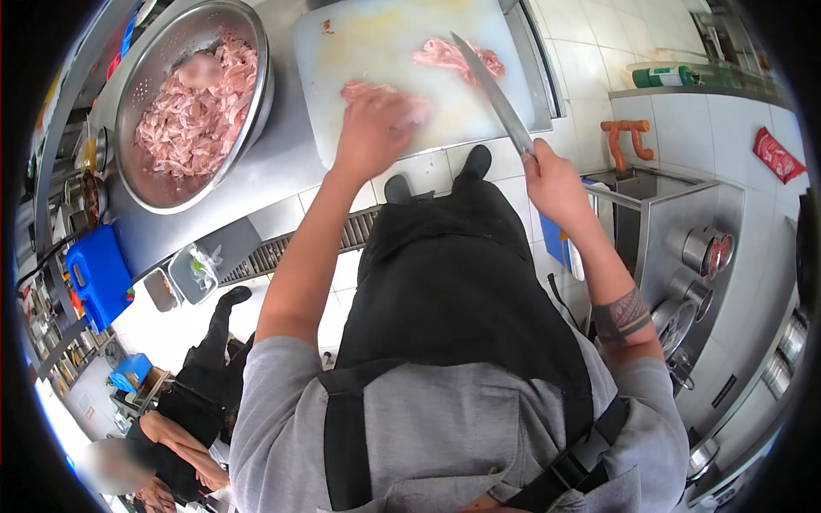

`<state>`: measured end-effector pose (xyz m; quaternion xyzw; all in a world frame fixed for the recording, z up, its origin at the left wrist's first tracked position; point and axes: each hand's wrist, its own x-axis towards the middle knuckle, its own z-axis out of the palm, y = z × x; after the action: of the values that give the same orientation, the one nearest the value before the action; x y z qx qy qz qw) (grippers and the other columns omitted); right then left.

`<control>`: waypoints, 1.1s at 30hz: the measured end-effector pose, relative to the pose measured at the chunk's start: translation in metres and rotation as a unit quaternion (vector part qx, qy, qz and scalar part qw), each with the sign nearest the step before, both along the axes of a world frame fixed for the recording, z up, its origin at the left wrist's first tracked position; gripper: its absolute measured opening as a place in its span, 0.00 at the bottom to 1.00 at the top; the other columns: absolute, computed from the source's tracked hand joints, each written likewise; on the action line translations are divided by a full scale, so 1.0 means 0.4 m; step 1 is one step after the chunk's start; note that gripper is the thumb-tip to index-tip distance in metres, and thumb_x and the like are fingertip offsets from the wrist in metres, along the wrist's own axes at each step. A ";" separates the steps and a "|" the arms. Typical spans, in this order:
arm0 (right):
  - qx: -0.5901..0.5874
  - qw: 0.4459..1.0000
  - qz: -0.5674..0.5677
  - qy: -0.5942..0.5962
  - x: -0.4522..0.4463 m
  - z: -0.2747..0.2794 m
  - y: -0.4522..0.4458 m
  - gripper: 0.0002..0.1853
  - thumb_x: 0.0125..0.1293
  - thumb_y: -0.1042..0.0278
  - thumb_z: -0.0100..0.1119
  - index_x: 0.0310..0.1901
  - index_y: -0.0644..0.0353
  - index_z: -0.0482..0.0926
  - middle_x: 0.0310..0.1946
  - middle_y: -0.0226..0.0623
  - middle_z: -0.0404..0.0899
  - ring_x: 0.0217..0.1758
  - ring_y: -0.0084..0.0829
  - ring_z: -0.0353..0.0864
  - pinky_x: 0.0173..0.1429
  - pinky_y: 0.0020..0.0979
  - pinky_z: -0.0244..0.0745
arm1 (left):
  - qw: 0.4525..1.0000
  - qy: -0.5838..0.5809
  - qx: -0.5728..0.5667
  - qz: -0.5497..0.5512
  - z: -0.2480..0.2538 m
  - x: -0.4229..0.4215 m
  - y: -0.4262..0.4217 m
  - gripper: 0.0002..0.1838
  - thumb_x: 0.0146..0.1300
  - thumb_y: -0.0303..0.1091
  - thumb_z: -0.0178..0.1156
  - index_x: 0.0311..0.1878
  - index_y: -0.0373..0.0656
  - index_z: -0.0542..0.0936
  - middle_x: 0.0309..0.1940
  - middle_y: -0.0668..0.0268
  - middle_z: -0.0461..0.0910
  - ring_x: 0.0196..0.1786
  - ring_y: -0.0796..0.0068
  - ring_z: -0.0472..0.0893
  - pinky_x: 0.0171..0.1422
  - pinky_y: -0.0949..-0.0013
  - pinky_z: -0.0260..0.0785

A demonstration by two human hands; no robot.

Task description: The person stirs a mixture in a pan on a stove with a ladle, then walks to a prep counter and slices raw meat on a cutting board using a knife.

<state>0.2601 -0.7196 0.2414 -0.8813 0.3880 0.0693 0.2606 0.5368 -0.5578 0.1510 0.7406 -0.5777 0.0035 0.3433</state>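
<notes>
My right hand is closed around the handle of a large kitchen knife. Its blade points up and away, and the tip lies at a heap of pale pink raw meat on the white cutting board. Over a second portion of raw meat, nearer to me on the board, my left hand is curled with meat at its fingers. Those fingertips are partly blurred. To the left of the board stands a big steel colander bowl full of cut raw meat.
The board rests on a steel counter. Below on the left are a blue plastic container and a grey bin. Another person in black is at lower left. A steel unit with an orange pipe stands at right.
</notes>
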 end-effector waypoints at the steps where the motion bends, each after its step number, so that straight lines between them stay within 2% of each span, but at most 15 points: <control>1: 0.005 1.000 0.006 -0.004 0.004 0.009 0.010 0.09 0.77 0.65 0.53 0.45 0.63 0.70 0.28 0.63 0.82 0.36 0.67 0.83 0.42 0.64 0.75 | 1.000 0.015 0.003 0.001 0.009 -0.014 0.011 0.12 0.59 0.36 0.70 0.45 0.44 0.88 0.51 0.61 0.85 0.58 0.54 0.80 0.68 0.50 0.70; 4: 0.039 0.998 0.046 -0.005 0.024 -0.002 0.049 0.09 0.77 0.65 0.53 0.44 0.63 0.70 0.27 0.61 0.82 0.35 0.67 0.82 0.41 0.64 0.76 | 0.999 0.045 0.007 -0.001 0.016 -0.036 0.020 0.11 0.58 0.33 0.71 0.44 0.43 0.87 0.55 0.60 0.84 0.63 0.54 0.79 0.71 0.51 0.69; 6: 0.033 0.997 0.063 -0.015 0.031 -0.004 0.072 0.09 0.76 0.65 0.53 0.44 0.63 0.70 0.26 0.61 0.81 0.33 0.66 0.82 0.40 0.64 0.76 | 0.996 0.049 -0.041 0.054 0.013 -0.034 0.014 0.11 0.57 0.32 0.71 0.44 0.42 0.87 0.53 0.61 0.85 0.61 0.54 0.80 0.69 0.51 0.70; 9: 0.026 0.996 0.090 -0.005 0.027 0.032 0.103 0.10 0.76 0.65 0.53 0.44 0.64 0.70 0.25 0.60 0.81 0.32 0.64 0.83 0.38 0.62 0.77 | 0.999 0.030 -0.020 0.008 0.030 -0.052 -0.015 0.11 0.56 0.33 0.70 0.43 0.41 0.87 0.50 0.61 0.86 0.58 0.54 0.81 0.66 0.51 0.71; 12: 0.015 0.993 0.112 0.035 0.013 0.054 0.108 0.09 0.76 0.66 0.52 0.44 0.65 0.70 0.25 0.60 0.81 0.32 0.62 0.83 0.38 0.61 0.77 | 0.996 0.073 -0.010 0.055 -0.019 -0.064 -0.044 0.11 0.56 0.33 0.70 0.42 0.41 0.87 0.47 0.62 0.86 0.56 0.54 0.81 0.64 0.51 0.71; 15: 0.052 0.991 0.096 0.081 0.022 0.049 0.115 0.08 0.74 0.70 0.50 0.45 0.66 0.70 0.27 0.61 0.82 0.34 0.62 0.84 0.41 0.61 0.77 | 0.996 0.061 -0.008 0.059 -0.046 -0.071 -0.049 0.11 0.55 0.33 0.71 0.42 0.41 0.87 0.47 0.61 0.86 0.56 0.53 0.81 0.65 0.52 0.71; 18: 0.070 0.990 0.095 0.083 0.081 -0.030 0.104 0.07 0.72 0.73 0.48 0.46 0.67 0.69 0.31 0.62 0.83 0.38 0.63 0.85 0.45 0.61 0.77 | 0.997 0.057 -0.031 0.048 -0.052 -0.069 -0.056 0.12 0.54 0.34 0.71 0.42 0.41 0.87 0.47 0.60 0.87 0.56 0.52 0.81 0.66 0.51 0.70; 22: 0.052 0.989 0.128 -0.058 0.225 -0.165 0.069 0.09 0.69 0.75 0.47 0.48 0.68 0.70 0.35 0.64 0.84 0.42 0.64 0.85 0.48 0.60 0.77 | 0.996 0.076 -0.011 0.041 -0.052 -0.064 -0.060 0.13 0.54 0.34 0.71 0.42 0.41 0.87 0.47 0.60 0.87 0.56 0.51 0.81 0.67 0.50 0.69; 25: 0.040 0.988 0.124 -0.083 0.323 -0.165 0.061 0.09 0.69 0.75 0.48 0.48 0.69 0.70 0.36 0.64 0.84 0.43 0.64 0.85 0.48 0.60 0.77 | 0.997 0.070 -0.018 0.028 -0.063 -0.058 -0.054 0.13 0.54 0.34 0.71 0.42 0.41 0.87 0.47 0.60 0.87 0.56 0.51 0.81 0.66 0.51 0.70; 28: 0.045 0.990 0.124 -0.058 0.261 -0.149 0.068 0.10 0.69 0.75 0.49 0.49 0.69 0.71 0.37 0.64 0.84 0.44 0.64 0.85 0.48 0.60 0.77 | 0.997 0.078 -0.011 0.021 -0.050 -0.053 -0.057 0.12 0.54 0.34 0.71 0.42 0.41 0.87 0.47 0.59 0.87 0.56 0.51 0.81 0.66 0.53 0.70; 33: 0.070 0.991 0.109 0.041 0.048 -0.062 0.034 0.07 0.72 0.72 0.49 0.47 0.66 0.70 0.33 0.63 0.83 0.39 0.64 0.85 0.47 0.63 0.77 | 0.996 0.068 -0.016 0.060 -0.036 -0.030 -0.025 0.11 0.57 0.34 0.72 0.42 0.43 0.87 0.47 0.60 0.87 0.56 0.53 0.82 0.64 0.52 0.72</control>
<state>0.2792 -0.7061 0.2166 -0.8943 0.2944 0.1603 0.2964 0.5249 -0.5678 0.1366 0.7669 -0.5069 -0.0171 0.3932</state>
